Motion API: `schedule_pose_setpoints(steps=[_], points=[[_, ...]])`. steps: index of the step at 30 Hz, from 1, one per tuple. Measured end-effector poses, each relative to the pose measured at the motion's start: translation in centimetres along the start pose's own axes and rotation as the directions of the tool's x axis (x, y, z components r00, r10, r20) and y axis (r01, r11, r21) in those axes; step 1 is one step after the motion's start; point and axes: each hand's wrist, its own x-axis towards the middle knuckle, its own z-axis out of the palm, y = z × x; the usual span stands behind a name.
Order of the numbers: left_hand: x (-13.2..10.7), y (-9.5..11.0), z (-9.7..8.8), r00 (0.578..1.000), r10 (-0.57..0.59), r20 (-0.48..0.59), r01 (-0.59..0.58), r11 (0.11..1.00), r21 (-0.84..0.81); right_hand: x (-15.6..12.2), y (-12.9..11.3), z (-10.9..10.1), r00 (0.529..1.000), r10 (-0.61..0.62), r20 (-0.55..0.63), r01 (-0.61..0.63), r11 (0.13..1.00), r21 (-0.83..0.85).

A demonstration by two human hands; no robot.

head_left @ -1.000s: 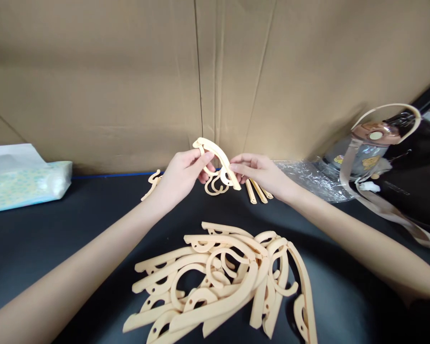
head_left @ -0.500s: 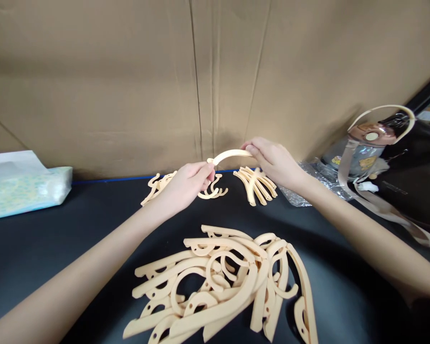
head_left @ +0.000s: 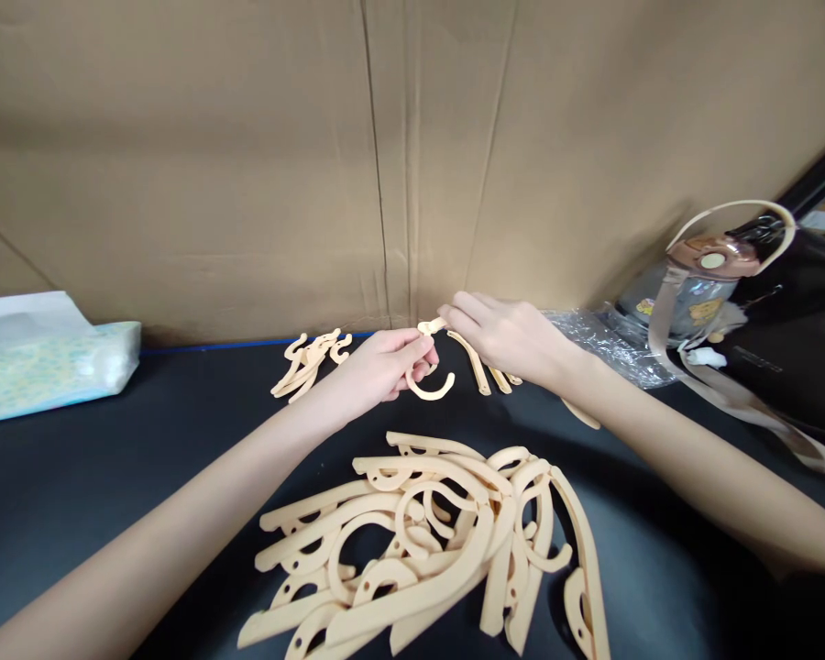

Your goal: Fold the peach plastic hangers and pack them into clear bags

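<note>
My left hand [head_left: 393,363] is closed, its thumb and fingers pinching a cream plastic hanger hook [head_left: 434,394] that curves out below the fingertips. Just right of the thumb shows the end of a cream hanger arm [head_left: 432,325]. My right hand [head_left: 505,335] is closed over this arm, hiding most of its length. A cream tip [head_left: 581,412] sticks out beneath the right wrist; I cannot tell whether it belongs to the same arm. Both hands are close together above the far part of the black table [head_left: 199,440].
A pile of cream folding hangers [head_left: 412,550] lies nearest me. Loose hanger parts [head_left: 308,363] are at the back left, loose arms [head_left: 478,367] partly behind my right hand. A tissue pack [head_left: 55,367], clear plastic wrap [head_left: 605,348], a strapped bottle [head_left: 694,293] and a cardboard wall [head_left: 247,183] surround this.
My right hand has come down and turned, and the arm that arched between both hands is now mostly hidden under it. The hook now shows plainly below my left fingers.
</note>
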Motion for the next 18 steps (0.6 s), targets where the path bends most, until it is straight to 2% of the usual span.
schedule_pose_setpoints(steps=[4,7,12,18], points=[[0.0,-0.1,0.0,0.998,0.020,-0.054,-0.019,1.000,0.018,0.2,-1.0,0.1,1.000,0.000,0.031,0.001,0.999,-0.039],[0.2,0.1,-0.1,0.993,0.039,-0.108,-0.031,0.997,0.067,0.4,-1.8,-0.2,0.987,0.101,0.128,-0.104,0.995,0.012],[1.6,0.2,-0.5,0.982,0.086,-0.166,-0.053,0.979,0.196,1.0,-1.9,-0.7,0.931,0.210,0.299,-0.282,0.933,0.223],[2.7,-0.2,-0.1,0.962,0.187,-0.197,-0.102,0.922,0.374,0.8,-1.3,-1.1,0.901,0.253,0.354,-0.352,0.901,0.253]])
